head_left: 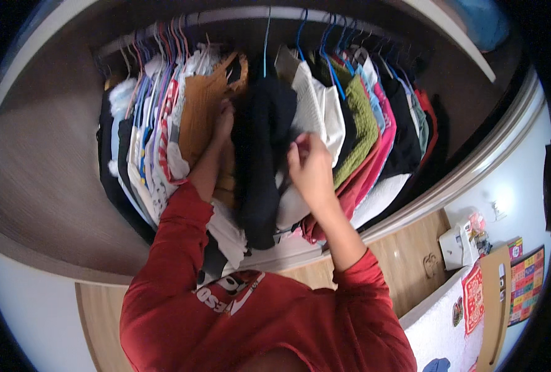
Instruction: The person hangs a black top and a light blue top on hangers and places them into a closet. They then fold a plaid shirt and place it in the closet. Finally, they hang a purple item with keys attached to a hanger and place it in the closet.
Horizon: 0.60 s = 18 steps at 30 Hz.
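A black garment (266,155) hangs in front of me on a light-blue hanger (266,46), its edges blurred. My right hand (311,164) is at the garment's right edge, fingers curled in a pinch that seems to hold the dark cloth. On the other side, my left hand (224,121) reaches between the black garment and a brown ribbed garment (198,115). Its fingers are partly hidden and blurred, so their grip is unclear. Right of the black garment hang a cream knit garment (306,99) and a white one (333,124).
A rail (238,15) spans the wardrobe. Tightly packed clothes hang at left, including a red-and-white striped piece (166,130); a green knit (360,124) and a pink garment (387,133) hang at right. A white-covered bed (436,316) and white bin (455,248) stand lower right.
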Each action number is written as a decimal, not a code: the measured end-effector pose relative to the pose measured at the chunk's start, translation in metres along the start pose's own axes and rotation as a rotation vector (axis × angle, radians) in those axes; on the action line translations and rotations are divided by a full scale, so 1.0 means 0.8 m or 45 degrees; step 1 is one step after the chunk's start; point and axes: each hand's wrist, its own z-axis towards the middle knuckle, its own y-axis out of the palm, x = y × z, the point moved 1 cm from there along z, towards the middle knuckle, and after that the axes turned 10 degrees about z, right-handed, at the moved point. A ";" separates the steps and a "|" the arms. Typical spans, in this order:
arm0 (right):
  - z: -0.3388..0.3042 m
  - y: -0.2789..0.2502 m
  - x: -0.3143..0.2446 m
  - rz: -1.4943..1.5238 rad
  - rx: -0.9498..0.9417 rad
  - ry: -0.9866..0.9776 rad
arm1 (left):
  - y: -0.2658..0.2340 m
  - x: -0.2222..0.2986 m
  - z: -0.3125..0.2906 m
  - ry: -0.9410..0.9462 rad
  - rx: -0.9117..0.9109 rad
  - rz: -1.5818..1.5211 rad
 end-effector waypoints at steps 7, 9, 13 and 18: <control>0.096 0.069 0.051 -0.310 -0.257 0.335 | -0.034 0.077 -0.066 0.008 0.265 0.490; 0.138 0.043 0.134 -0.405 -0.079 0.272 | -0.052 0.055 -0.047 -0.020 0.153 0.647; 0.156 0.005 0.174 -0.311 -0.188 -0.035 | -0.067 0.028 -0.052 0.049 0.138 0.706; 0.163 0.055 0.171 0.335 -0.532 0.653 | 0.016 0.079 -0.117 0.109 0.147 0.064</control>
